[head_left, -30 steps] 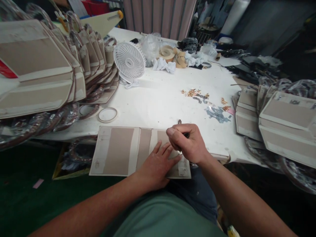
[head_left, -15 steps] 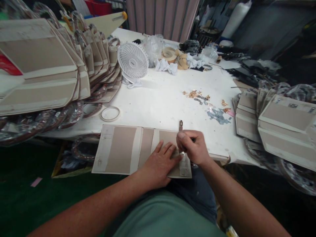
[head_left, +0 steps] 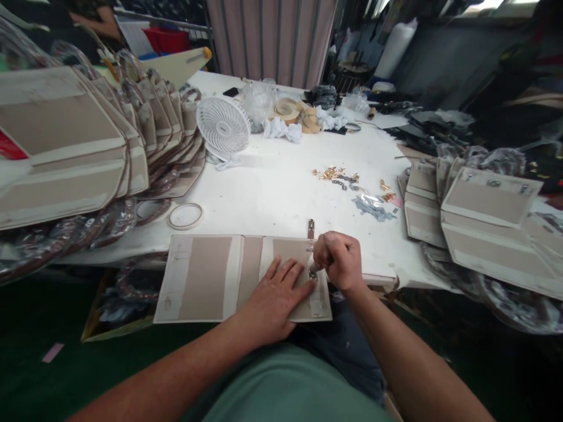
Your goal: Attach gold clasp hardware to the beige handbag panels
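Observation:
A flat beige bag panel (head_left: 213, 275) with pale taped strips lies across the table's front edge. My left hand (head_left: 275, 299) rests open on its right half, fingers spread and thumb toward the right-hand strip. My right hand (head_left: 338, 258) is closed in a fist above that strip; what it grips is mostly hidden. A small metal piece (head_left: 312, 273) shows on the strip just below the fist, close to my left thumb. Beyond the panel's far edge sticks out a brown strap end with metal fittings (head_left: 311, 227).
Stacked bag panels with wrapped handles (head_left: 65, 129) stand left, and more bag panels (head_left: 484, 205) right. A white fan (head_left: 223, 124), a tape roll (head_left: 185, 216), gold-coloured fittings (head_left: 332, 173) and grey scraps (head_left: 373, 206) lie on the table. Part of a person (head_left: 103, 26) shows at upper left.
The camera view has shifted, so the table appears slightly lower and further left. My right fist has tilted over the strip, uncovering a metal piece. My left hand stays on the panel.

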Tool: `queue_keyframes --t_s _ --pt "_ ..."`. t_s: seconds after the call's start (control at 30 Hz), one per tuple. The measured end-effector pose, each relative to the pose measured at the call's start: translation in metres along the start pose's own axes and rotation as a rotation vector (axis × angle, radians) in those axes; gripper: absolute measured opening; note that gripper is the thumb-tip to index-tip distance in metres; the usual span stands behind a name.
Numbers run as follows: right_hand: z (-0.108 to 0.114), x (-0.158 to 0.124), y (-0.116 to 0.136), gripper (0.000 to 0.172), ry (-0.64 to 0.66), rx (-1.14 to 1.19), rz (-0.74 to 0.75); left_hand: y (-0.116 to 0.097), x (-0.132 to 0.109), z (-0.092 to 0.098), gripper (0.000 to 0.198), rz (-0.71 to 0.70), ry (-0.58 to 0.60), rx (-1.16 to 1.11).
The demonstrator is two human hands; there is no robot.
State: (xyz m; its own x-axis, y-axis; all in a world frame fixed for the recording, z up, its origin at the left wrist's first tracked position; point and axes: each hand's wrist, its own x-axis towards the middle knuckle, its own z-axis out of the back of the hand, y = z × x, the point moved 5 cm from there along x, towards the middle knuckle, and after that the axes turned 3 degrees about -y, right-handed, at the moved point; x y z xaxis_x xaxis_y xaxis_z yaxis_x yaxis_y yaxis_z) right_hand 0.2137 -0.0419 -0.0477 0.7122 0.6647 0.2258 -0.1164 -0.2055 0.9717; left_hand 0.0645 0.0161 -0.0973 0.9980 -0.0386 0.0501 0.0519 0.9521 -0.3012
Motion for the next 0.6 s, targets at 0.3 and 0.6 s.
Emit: queue_keyframes --t_s 0.3,0.6 --pt "0.037 -0.034 0.047 0.052 -0.111 0.157 0.082 -0.009 -0.005 -0.001 0.084 0.025 0.013 0.056" --pt "0.072 -0.105 0.04 0.055 -0.279 0.214 -0.072 -0.008 -0.018 0.078 0.054 0.14 -0.18 -0.406"
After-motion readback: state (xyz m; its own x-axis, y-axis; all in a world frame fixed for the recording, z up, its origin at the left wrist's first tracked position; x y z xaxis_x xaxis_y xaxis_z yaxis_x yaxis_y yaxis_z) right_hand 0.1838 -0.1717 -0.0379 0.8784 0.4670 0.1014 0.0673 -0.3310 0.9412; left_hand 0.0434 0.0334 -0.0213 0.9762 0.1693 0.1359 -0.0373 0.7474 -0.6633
